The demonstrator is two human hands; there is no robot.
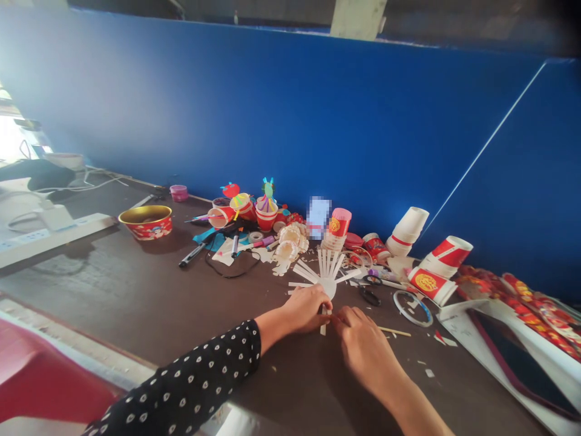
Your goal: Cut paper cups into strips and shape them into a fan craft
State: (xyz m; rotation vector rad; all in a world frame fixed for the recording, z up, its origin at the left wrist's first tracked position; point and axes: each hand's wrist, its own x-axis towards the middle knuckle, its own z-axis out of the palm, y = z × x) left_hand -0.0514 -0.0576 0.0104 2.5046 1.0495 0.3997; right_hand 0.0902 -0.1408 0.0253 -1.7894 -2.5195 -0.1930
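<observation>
A white paper cup cut into splayed strips (325,274) lies flat on the dark table (136,297) in front of me. My left hand (305,309), in a black dotted sleeve, is closed on the near part of the cutout. My right hand (361,338) pinches a near strip (323,322) of it, fingertips meeting those of the left hand. A thin wooden stick (394,331) lies just right of my right hand.
Paper cups (408,229), red-and-white cups (442,266), decorated cups (254,209), a red-gold bowl (146,221), scissors (370,290), a tape ring (412,306), pens and paper scraps crowd the table's far side. A blue partition (290,121) stands behind. A tablet (517,357) lies right.
</observation>
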